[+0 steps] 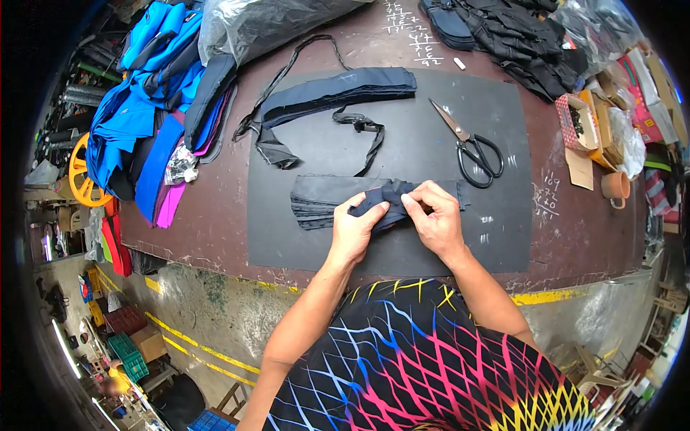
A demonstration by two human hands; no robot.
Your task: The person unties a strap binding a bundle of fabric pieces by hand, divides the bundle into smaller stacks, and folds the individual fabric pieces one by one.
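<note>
Both hands meet over a stack of dark fabric strips (316, 197) on the black mat (431, 255). My left hand (356, 223) is closed on a dark cloth tie (388, 195) that lies across the middle of the stack. From the right, my right hand (435, 215) pinches the same dark cloth with thumb and forefinger. Further up the mat is a second stack of navy strips (345, 93). A twisted black cloth strip (370, 144) lies between the two stacks. Black-handled scissors (474, 154) rest to the upper right, blades spread slightly.
Blue cloth pieces (133, 108) pile up at the left edge of the table (194, 237). A grey plastic bag (266, 29) sits at the back. Black fabric (532, 50), a patterned box (575, 122) and a brown mug (615, 187) stand on the right.
</note>
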